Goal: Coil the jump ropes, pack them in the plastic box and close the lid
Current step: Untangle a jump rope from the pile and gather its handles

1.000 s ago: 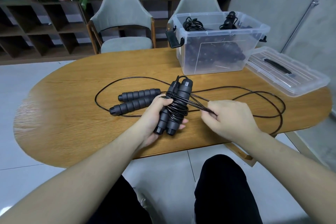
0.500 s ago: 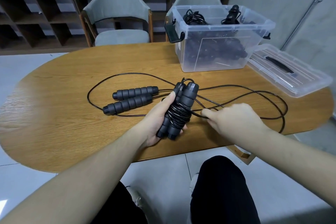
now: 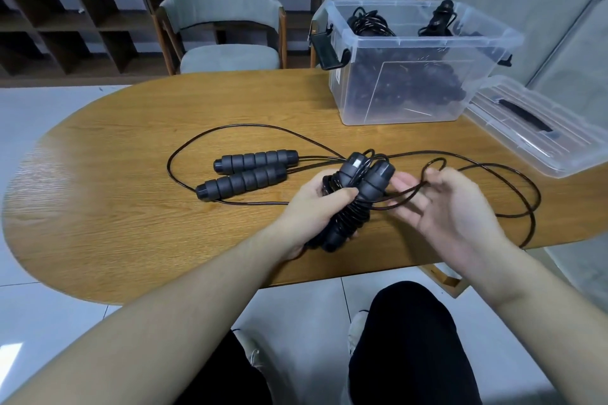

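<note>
Left hand (image 3: 316, 207) is clamped round the paired handles (image 3: 358, 187) of the jump rope being coiled; cord is wound tight round their middle. Left of it, a second jump rope (image 3: 243, 174) lies uncoiled on the table (image 3: 115, 207), handles side by side, cord looped out wide. Right hand (image 3: 444, 204) is held palm up, fingers relaxed and apart, with the loose cord (image 3: 411, 197) draped across them; whether it is pinched cannot be told. A long run of cord is trailed over the table's right edge, so this coil is judged roughly half wound. Further right, several coiled ropes are already packed in the plastic box (image 3: 411, 76). Lid (image 3: 526, 125) is off, laid beside the box. Left to do: finish this wrap, coil the second rope, pack both, close lid.
</note>
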